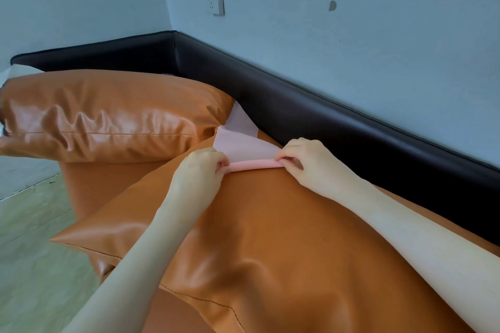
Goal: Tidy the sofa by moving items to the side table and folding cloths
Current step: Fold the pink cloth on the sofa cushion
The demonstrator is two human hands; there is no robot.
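Observation:
A pale pink cloth (pixel 240 143) lies on the orange leather sofa cushion (pixel 270 238), its near edge rolled into a thin tube. My left hand (pixel 200 170) pinches the left end of that roll. My right hand (pixel 305 162) pinches the right end. The cloth's far part runs back under a second orange cushion (pixel 108 113) and against the sofa's back.
The sofa's dark brown back and arm (pixel 311 113) run along the pale wall. A wall socket (pixel 215 0) sits above the corner. Light floor (pixel 32 251) shows at the left. A bit of pale fabric (pixel 19 71) peeks out behind the far cushion.

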